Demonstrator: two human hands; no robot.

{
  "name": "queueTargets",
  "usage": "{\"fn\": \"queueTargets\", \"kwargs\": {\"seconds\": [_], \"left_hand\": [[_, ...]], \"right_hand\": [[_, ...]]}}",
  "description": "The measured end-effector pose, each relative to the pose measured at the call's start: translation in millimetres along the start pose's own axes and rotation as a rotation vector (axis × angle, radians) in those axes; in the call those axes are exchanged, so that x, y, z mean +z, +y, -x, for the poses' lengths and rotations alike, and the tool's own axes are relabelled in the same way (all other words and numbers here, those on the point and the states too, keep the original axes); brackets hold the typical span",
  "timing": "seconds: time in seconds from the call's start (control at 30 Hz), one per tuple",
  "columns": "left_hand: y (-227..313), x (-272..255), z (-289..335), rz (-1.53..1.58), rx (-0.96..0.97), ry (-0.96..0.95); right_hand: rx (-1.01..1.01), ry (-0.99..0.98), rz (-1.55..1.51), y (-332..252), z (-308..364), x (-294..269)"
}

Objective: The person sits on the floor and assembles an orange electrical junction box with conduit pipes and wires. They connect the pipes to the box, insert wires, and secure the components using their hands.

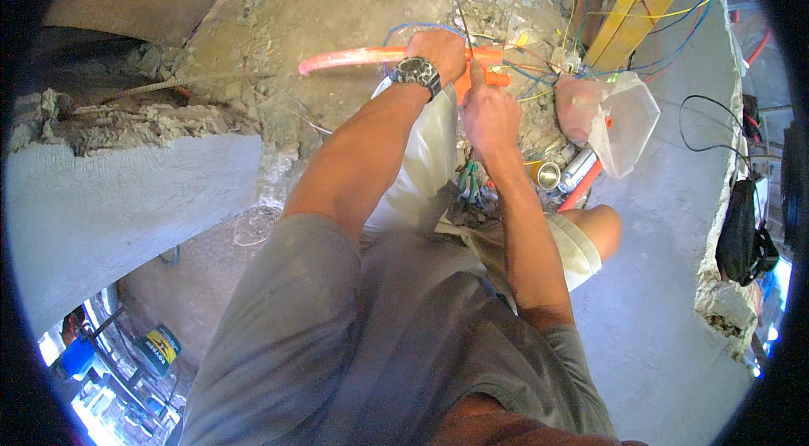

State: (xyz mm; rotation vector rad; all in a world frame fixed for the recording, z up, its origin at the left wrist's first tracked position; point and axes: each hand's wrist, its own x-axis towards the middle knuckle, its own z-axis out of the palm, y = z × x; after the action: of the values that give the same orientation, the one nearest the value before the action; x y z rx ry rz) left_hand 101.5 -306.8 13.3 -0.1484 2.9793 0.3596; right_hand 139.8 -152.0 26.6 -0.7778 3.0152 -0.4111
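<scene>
A long orange pipe (350, 58) runs across the rubble in front of me, its left end bent slightly down. My left hand (438, 53), with a patterned watch on the wrist, is closed around the pipe near its right part. Just right of it, my right hand (490, 113) has its index finger stretched forward against an orange fitting (497, 80). Its other fingers are curled, and what they hold is hidden. A thin dark rod (461, 12) reaches down to the space between my hands. Green-handled pliers (469, 179) lie below my right hand.
Blue and yellow wires (539, 75) spread to the right, toward a yellow post (632, 8). A translucent plastic container (624, 122), an open tin (548, 176) and a silvery can (579, 168) sit by my right knee. Broken grey walls (135, 202) flank me; a black bag (739, 235) hangs right.
</scene>
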Motion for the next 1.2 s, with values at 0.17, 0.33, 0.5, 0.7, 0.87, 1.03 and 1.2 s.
{"fn": "queueTargets", "kwargs": {"seconds": [0.17,0.33,0.5,0.7,0.87,1.03,1.2], "left_hand": [[7,14,-5,-0.043,0.017,0.084],[0,7,-1,-0.007,0.018,-0.004],[14,17,-9,-0.005,0.053,0.035],[8,18,-8,0.016,0.044,0.062],[11,17,-10,0.019,0.085,0.054],[3,9,-2,0.011,-0.001,0.039],[7,10,-6,-0.023,0.075,0.086]], "right_hand": [[-0.052,0.110,-0.041,12,-37,12],[0.011,0.019,0.003,-7,-4,2],[-0.042,0.094,-0.046,19,-24,10],[0.028,-0.120,-0.009,6,6,-14],[-0.029,-0.004,-0.022,18,-14,-6],[0.011,-0.010,0.008,-2,-3,-10],[-0.067,0.077,-0.055,10,-2,2]]}}
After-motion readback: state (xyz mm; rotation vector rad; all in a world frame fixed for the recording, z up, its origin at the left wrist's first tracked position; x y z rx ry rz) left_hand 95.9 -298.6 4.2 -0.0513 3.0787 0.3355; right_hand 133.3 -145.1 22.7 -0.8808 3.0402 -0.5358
